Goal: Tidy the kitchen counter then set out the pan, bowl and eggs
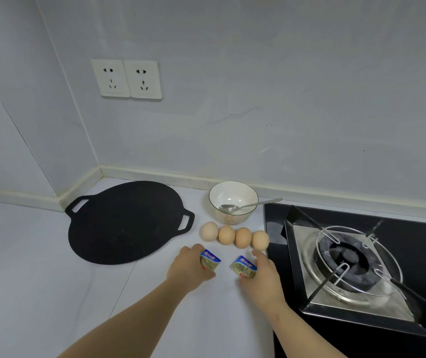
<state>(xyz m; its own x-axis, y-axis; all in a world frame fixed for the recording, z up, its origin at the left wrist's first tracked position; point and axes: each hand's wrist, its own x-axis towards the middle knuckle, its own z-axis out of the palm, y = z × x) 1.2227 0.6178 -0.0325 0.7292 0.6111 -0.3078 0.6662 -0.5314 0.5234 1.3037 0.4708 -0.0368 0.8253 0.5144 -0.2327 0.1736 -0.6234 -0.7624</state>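
A flat black pan (126,223) with two loop handles lies on the white counter (38,267) near the corner. To its right stands a white bowl (233,195) with a metal spoon (248,205) resting in it. Several brown eggs (235,236) lie in a row in front of the bowl. My left hand (190,267) grips a small blue-and-yellow packet (209,260) on the counter just below the eggs. My right hand (263,275) grips a second matching packet (243,266) beside it.
A black glass gas hob (413,241) with a steel burner ring and wire pan support fills the right side, its edge beside my right hand. Two wall sockets (126,78) sit above the pan. Grey walls meet in a corner at the back left.
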